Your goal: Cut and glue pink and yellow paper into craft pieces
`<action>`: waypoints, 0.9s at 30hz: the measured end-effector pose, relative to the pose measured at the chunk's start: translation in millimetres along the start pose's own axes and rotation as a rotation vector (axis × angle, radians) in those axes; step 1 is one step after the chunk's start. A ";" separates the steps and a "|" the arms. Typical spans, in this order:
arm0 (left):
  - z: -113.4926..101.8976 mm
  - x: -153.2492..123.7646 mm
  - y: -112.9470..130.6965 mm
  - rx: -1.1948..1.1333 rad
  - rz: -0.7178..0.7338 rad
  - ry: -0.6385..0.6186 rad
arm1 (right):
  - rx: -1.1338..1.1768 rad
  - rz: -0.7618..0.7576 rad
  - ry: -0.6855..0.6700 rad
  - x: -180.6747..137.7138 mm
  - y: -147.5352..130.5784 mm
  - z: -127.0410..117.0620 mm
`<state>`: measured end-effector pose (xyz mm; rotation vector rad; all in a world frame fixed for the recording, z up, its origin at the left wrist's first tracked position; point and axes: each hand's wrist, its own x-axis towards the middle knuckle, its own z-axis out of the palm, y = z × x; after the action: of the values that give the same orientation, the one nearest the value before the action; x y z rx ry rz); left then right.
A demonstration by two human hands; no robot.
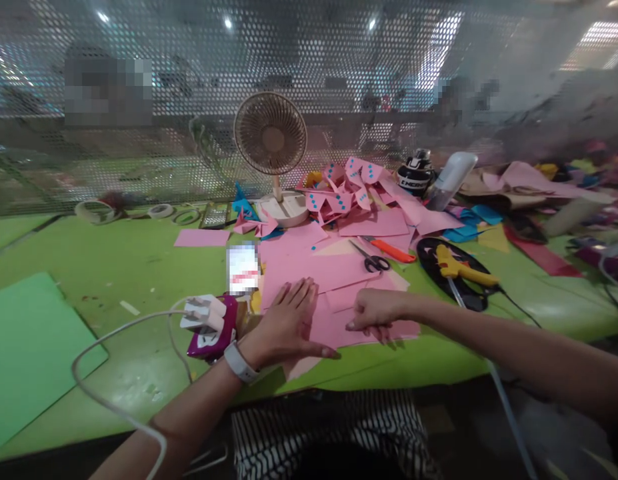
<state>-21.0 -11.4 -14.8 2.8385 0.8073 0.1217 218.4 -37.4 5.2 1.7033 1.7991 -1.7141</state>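
A perforated metal screen [339,53] is rising behind the fan [273,137] and spanning the room, with bright lights [227,24] shining high above the fan. A green table [139,360] is stretching out beneath the fan and to both sides of it, small pale scraps dotting the surface to the fan's left. Pink paper [333,267] is lying in overlapping sheets on the near side of the fan. A green sheet [39,360] is lying well left of the fan, closer to the person. Folded pink pieces with blue dots [339,200] are piling up just right of the fan.

In front of the fan, the left hand [291,320] is resting flat on the pink paper, fully open, fingers extended and thumb spread, with no grip on anything. Nearer the person and right of the fan, the right hand [376,312] is curling its fingers inward over the same paper; I cannot tell whether it is holding anything. Farther right of the fan, a black tray [429,260] is bearing a yellow glue gun [463,270]. Between that tray and the fan, an orange knife [393,251] and scissors [376,263] are lying.
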 end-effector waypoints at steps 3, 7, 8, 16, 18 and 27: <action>2.7 0.0 -1.4 0.005 0.001 0.010 | -0.002 0.027 0.017 2.9 -2.1 5.9; 3.6 -0.4 -2.0 0.009 0.005 0.006 | 0.000 -0.006 0.033 7.2 -2.5 13.6; 3.4 -0.6 -2.1 0.009 0.006 0.004 | -0.005 -0.024 0.053 7.5 -2.4 15.3; 0.3 -0.9 0.4 0.019 -0.001 -0.004 | 0.009 0.028 -0.009 -4.6 4.5 10.5; -1.0 -0.5 1.6 0.022 -0.010 -0.013 | 0.010 0.071 -0.028 -4.9 5.7 8.9; 2.7 -2.1 -1.3 0.027 -0.002 0.012 | -0.022 0.002 0.003 1.7 -6.9 19.7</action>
<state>-23.1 -11.8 -17.7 2.8650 0.8211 0.1287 201.6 -49.2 1.3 1.6998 1.8096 -1.6853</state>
